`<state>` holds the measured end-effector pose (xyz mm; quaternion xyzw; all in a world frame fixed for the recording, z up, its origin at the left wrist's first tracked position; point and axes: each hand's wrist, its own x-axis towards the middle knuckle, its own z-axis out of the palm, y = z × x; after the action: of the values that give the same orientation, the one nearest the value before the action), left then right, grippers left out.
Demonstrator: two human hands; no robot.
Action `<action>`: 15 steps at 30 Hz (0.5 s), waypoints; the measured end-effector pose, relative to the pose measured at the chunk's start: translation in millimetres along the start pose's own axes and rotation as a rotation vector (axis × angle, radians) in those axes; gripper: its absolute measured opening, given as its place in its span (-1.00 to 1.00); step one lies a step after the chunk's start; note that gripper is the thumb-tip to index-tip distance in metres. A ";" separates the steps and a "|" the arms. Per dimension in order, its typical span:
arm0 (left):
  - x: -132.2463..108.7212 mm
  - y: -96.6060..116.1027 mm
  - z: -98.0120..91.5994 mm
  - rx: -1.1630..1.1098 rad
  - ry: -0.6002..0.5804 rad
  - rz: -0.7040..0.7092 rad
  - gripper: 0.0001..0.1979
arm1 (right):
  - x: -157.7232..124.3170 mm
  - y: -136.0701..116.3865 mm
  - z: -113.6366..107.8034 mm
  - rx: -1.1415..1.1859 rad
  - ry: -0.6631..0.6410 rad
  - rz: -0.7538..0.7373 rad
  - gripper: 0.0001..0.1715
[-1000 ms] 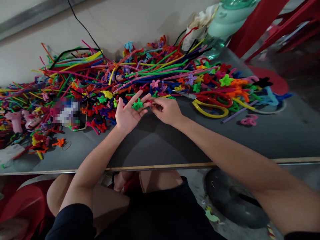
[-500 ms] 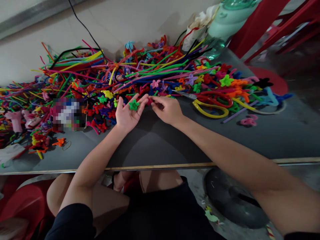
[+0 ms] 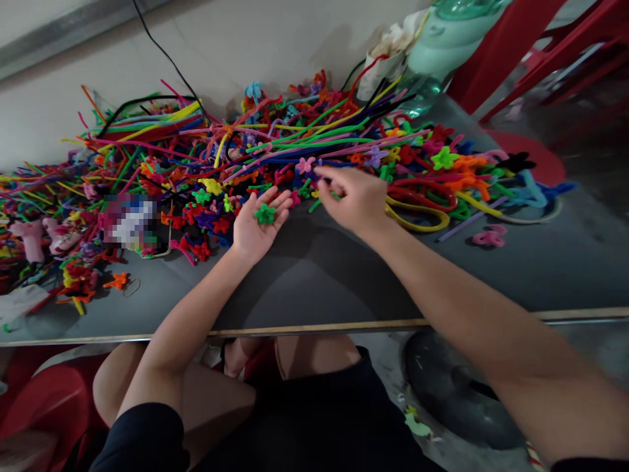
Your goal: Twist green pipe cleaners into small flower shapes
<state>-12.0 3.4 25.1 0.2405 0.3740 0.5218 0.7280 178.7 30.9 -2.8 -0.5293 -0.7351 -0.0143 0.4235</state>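
Note:
My left hand (image 3: pixel 258 226) lies palm up on the grey table (image 3: pixel 314 275), fingers spread, with a small green pipe-cleaner flower (image 3: pixel 265 213) resting on the palm. My right hand (image 3: pixel 356 196) reaches into the heap of coloured pipe cleaners (image 3: pixel 275 141), its fingertips pinched near a pink flower (image 3: pixel 304 164); what they hold, if anything, is too small to tell. Yellow-handled scissors (image 3: pixel 417 219) lie just right of that hand, partly hidden under it.
Many small twisted flowers lie along the heap's front edge. A pink loop (image 3: pixel 487 236) lies apart at the right. A green and white bottle (image 3: pixel 442 39) and red chairs (image 3: pixel 540 46) stand at the back right. A black cable (image 3: pixel 162 52) runs down the wall.
My right hand has left my left fingertips and moved right and further back into the heap. My left hand stays palm up with the green flower.

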 end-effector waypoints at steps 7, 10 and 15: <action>-4.3 -2.0 1.3 -0.056 -0.105 -0.016 -0.34 | 8.2 27.7 -1.6 -0.073 0.080 0.107 -0.62; -5.2 -1.2 0.1 -0.025 -0.145 0.013 -0.32 | 3.9 21.6 5.6 -0.060 0.035 0.089 -0.64; -2.8 -1.8 -4.7 0.044 -0.122 0.108 -0.33 | 1.1 15.2 7.4 -0.037 0.001 0.070 -0.64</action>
<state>-15.2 -0.1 21.8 0.3076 0.3267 0.5364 0.7148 186.2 41.9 -13.3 -0.5625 -0.7155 -0.0134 0.4141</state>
